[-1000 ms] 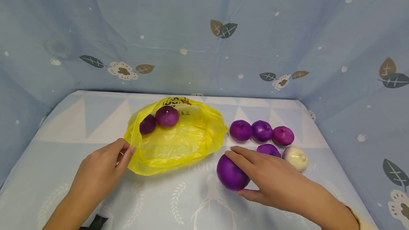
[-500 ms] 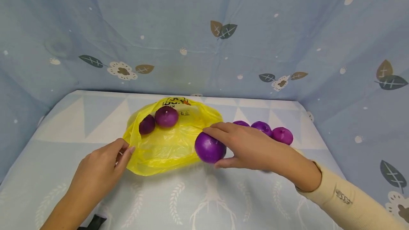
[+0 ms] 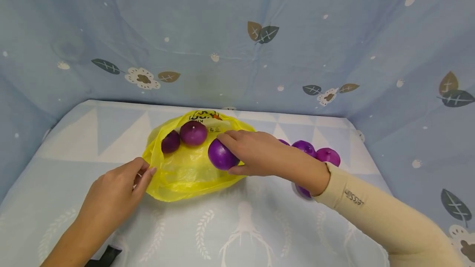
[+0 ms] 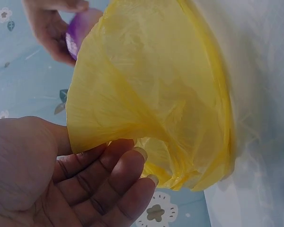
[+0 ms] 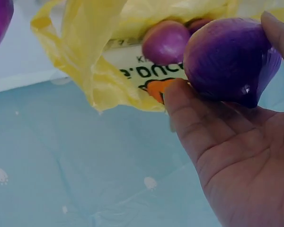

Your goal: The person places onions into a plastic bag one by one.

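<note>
My right hand [image 3: 250,151] grips a purple onion [image 3: 221,155] over the right part of a yellow plastic bag [image 3: 185,180]. In the right wrist view that onion [image 5: 227,61] sits between thumb and fingers, its pointed end toward the palm. My left hand [image 3: 113,193] pinches the bag's left rim; in the left wrist view the thumb and fingers hold the thin plastic [image 4: 146,85]. The bag lies with its mouth held wide. Inside it, at the left, are two purple onions, one [image 3: 193,132] fully visible and a darker one [image 3: 170,142] partly behind the rim.
Right of the bag, several purple onions rest on the table, among them one [image 3: 304,147] and a redder one [image 3: 328,157]. My right forearm and sleeve [image 3: 371,201] cover others. A black object [image 3: 105,256] lies at the front left. A blue patterned curtain [image 3: 208,32] stands behind the table.
My right hand has carried the onion leftward and away from me, from the front of the table to over the bag's opening. My left hand keeps its hold on the rim.
</note>
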`<state>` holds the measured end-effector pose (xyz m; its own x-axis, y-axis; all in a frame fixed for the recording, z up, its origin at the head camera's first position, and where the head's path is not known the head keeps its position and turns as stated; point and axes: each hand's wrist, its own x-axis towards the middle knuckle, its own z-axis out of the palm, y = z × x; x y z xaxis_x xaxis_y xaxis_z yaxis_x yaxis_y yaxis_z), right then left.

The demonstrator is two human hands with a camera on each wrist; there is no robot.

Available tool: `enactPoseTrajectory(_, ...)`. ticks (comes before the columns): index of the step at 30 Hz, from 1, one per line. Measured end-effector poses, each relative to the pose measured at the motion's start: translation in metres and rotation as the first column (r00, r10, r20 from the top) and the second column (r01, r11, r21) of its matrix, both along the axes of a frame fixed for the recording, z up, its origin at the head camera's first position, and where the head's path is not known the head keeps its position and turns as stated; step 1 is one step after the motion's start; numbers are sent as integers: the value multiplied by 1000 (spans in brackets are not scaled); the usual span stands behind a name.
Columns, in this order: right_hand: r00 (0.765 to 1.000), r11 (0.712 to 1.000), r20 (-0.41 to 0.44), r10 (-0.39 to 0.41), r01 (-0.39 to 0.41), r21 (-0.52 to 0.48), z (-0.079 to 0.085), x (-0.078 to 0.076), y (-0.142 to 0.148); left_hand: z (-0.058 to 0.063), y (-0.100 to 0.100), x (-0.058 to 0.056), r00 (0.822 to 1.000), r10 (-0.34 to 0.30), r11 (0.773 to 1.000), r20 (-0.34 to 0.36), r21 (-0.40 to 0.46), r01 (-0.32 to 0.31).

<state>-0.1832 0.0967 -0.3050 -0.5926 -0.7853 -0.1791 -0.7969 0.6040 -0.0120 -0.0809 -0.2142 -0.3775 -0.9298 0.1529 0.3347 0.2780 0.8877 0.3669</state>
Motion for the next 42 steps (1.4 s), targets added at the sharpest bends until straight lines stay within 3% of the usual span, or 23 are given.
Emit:
enactPoseTrajectory(9, 998, 996, 11, -54, 54, 69, -29, -27, -22, -1, -2, 1, 1000, -4, 1000, 31, 1, 4)
enactPoseTrajectory(14, 994, 991, 12, -109, 108, 85, -40, -30, -32, 0, -2, 1, 999, -6, 1000, 42, 1, 6)
enactPoseTrajectory(20, 987, 982, -83, -137, 146, 123, -49, -29, -45, 0, -1, 2, 1000, -5, 1000, 24, -2, 5)
enactPoseTrajectory(26, 953, 972, -246, -178, 209, 109, -60, -29, -54, 1, -2, 4, 999, -4, 1000, 34, 2, 4)
enactPoseTrajectory(31, 882, 966, -439, -171, 238, 103, -71, -34, -60, 1, -2, 5, 998, -1, 1000, 63, 1, 1)
enactPoseTrajectory(34, 855, 953, -487, -178, 274, 132, -74, -38, -64, 2, -2, 4, 997, -1, 1000, 71, -2, 1)
enactPoseTrajectory(37, 854, 937, -486, -185, 303, 176, -76, -42, -68, 3, -2, 3, 998, -1, 1000, 67, -3, 1)
enactPoseTrajectory(42, 877, 912, -435, -206, 333, 239, -78, -49, -73, 5, -2, 4, 999, 0, 1000, 48, 1, 0)
